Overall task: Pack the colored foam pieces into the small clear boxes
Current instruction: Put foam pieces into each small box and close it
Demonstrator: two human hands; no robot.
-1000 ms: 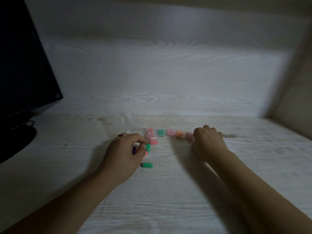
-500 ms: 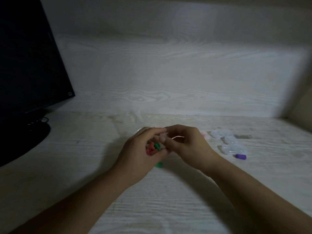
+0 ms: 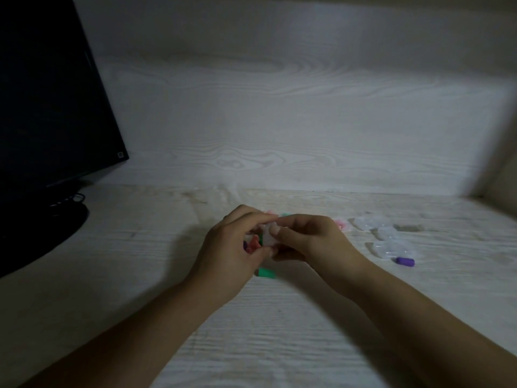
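Observation:
My two hands meet above the desk's middle. My left hand point(image 3: 232, 247) cups several foam pieces point(image 3: 253, 243), red, green and purple, and also pinches a small clear box point(image 3: 270, 236). My right hand point(image 3: 307, 242) pinches the same box from the right. A green foam piece point(image 3: 265, 273) lies on the desk under my hands. A purple foam piece point(image 3: 405, 261) lies to the right, beside several empty clear boxes point(image 3: 390, 243). Pink pieces point(image 3: 340, 223) show behind my right hand.
A dark monitor point(image 3: 50, 102) on a round stand point(image 3: 42, 233) fills the left side. A white wood-grain back panel point(image 3: 279, 121) rises behind the desk point(image 3: 279, 345), and a side wall point(image 3: 506, 177) closes the right.
My right hand left the row of boxes and came to my left hand, and both now hold a small clear box. The view shifted, showing empty boxes and a purple piece at right.

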